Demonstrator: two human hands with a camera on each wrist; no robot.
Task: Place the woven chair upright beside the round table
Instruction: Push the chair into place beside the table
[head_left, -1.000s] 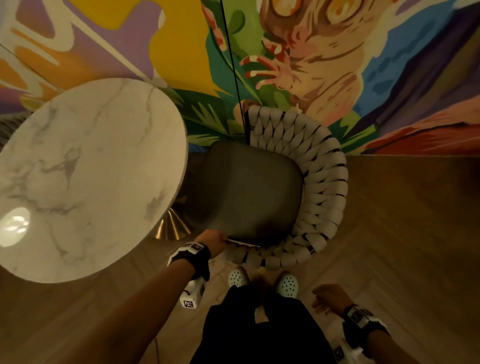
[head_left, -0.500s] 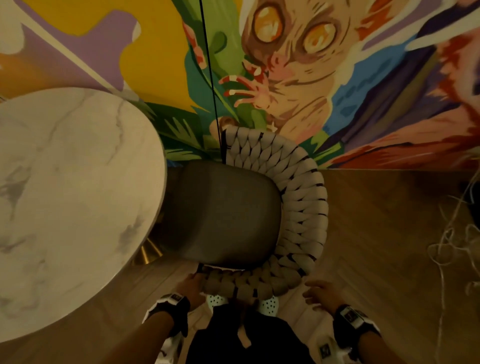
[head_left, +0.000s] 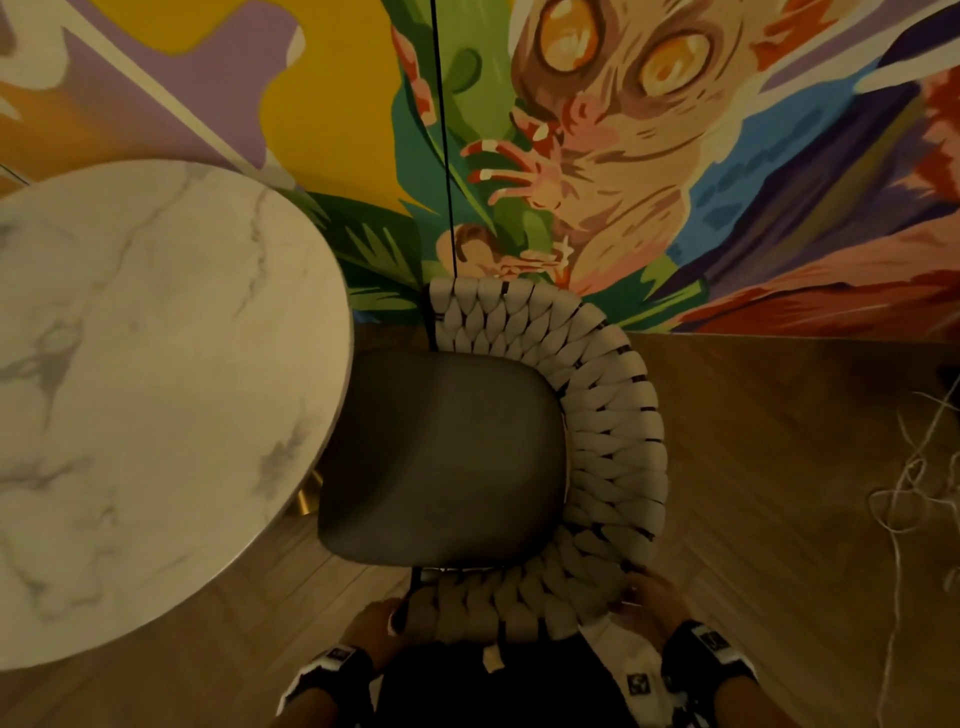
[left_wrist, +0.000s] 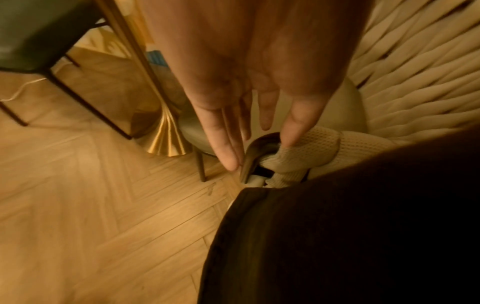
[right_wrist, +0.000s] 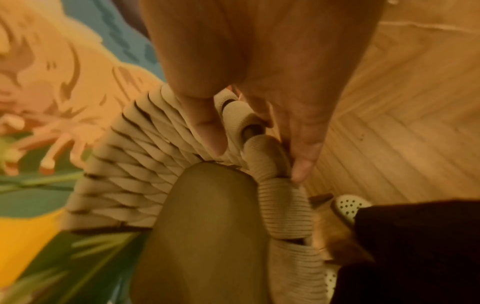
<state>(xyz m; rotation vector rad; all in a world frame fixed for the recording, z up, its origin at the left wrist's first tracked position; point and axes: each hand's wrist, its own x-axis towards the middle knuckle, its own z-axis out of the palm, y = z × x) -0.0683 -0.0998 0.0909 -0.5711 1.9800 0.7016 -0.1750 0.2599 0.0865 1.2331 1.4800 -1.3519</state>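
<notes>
Marble-topped round worktop (head_left: 156, 395) occupies the left, on a gold fluted base (left_wrist: 166, 142). Just beside its right edge stands the woven chair (head_left: 608, 441), upright on the herringbone wood floor (head_left: 779, 467), grey seat cushion (head_left: 441, 457) facing up. Left hand (head_left: 376, 626) meets the near end of the woven backrest, fingers (left_wrist: 226, 144) straight and slightly spread, tips on the dark frame. Right hand (head_left: 652, 603) grips the rim, thumb and fingers (right_wrist: 301, 156) pinching woven straps. Painted mural (head_left: 623, 156) behind.

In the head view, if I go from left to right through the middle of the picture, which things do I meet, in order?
round marble table → grey seat cushion → woven backrest of the chair → bare wooden floor → tangle of thin white cord.
</notes>
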